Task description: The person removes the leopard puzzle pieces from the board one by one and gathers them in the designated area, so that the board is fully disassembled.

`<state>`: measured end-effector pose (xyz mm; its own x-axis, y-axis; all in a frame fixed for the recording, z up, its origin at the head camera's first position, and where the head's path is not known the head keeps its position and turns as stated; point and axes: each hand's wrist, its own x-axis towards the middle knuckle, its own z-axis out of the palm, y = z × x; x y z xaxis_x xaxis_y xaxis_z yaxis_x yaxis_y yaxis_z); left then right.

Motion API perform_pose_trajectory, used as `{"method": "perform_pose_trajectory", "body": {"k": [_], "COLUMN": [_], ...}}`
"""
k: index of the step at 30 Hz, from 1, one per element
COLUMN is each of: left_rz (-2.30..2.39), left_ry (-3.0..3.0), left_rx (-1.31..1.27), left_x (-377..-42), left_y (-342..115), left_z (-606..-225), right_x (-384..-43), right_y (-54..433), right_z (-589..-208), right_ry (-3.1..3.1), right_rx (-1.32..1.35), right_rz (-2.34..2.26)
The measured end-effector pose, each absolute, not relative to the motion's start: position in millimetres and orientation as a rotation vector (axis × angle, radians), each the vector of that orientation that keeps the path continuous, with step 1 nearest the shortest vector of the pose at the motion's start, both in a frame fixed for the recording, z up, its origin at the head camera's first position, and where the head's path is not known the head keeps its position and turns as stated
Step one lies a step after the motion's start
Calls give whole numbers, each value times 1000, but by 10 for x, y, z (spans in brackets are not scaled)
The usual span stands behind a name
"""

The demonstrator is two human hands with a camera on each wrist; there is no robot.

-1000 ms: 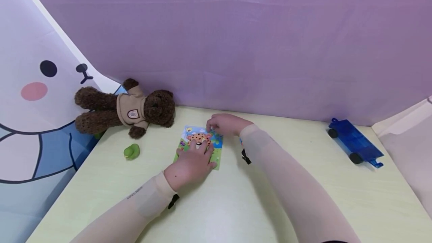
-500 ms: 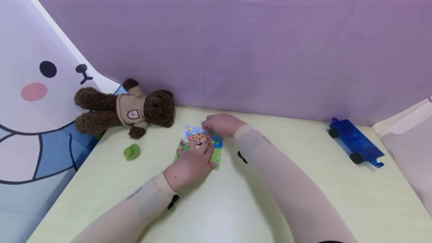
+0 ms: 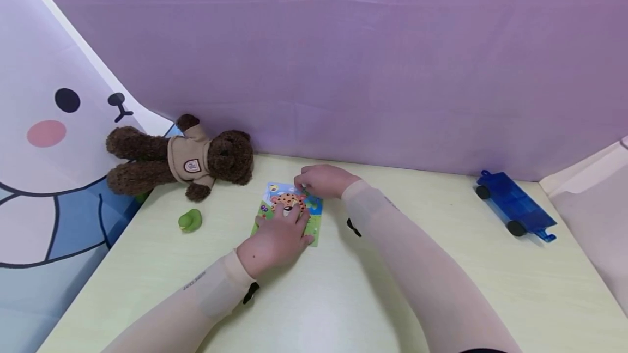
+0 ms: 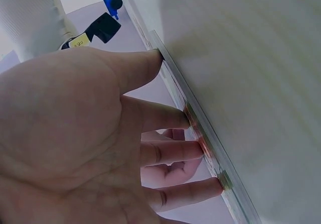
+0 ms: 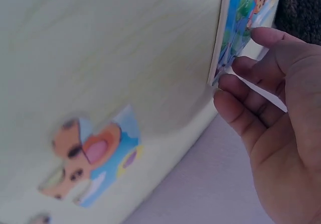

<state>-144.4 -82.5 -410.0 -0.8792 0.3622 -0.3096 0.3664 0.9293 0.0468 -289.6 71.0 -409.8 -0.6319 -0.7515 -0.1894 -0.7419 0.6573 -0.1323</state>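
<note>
A jigsaw puzzle board (image 3: 315,222) with a leopard picture lies at the table's middle in the head view. My left hand (image 3: 275,241) rests across its lower half, fingers spread. In the left wrist view, fingertips of the left hand (image 4: 75,128) touch the board's surface and edge. My right hand (image 3: 327,181) is at the upper right corner. The right wrist view shows the right hand (image 5: 286,118) with bent fingers touching the corner of the board (image 5: 228,38); no piece shows between them. A loose puzzle piece (image 5: 95,158) lies nearby, hidden behind the right arm in the head view.
A brown teddy bear (image 3: 188,161) lies at the back left, with a small green toy (image 3: 190,220) in front of it. At the far right stands a blue wheeled toy cart (image 3: 515,203). A purple cloth (image 3: 368,70) hangs behind the table.
My right hand has shifted slightly left along the board's upper right corner, then stayed nearly still. The left hand keeps its place on the board.
</note>
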Motion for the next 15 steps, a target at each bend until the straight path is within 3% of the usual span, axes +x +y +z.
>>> {"method": "perform_pose_trajectory", "body": {"k": [7, 15], "left_rz": [-17, -43], "left_ry": [2778, 2765], "left_rx": [557, 561], "left_x": [-1447, -1451], "left_y": [-830, -826], "left_z": [-4117, -4111], "right_x": [-2851, -2854], "right_y": [588, 470], "right_z": [-4106, -4102], "right_ry": [2639, 2614], "right_rx": [-1428, -1445], "right_rz": [299, 483]}}
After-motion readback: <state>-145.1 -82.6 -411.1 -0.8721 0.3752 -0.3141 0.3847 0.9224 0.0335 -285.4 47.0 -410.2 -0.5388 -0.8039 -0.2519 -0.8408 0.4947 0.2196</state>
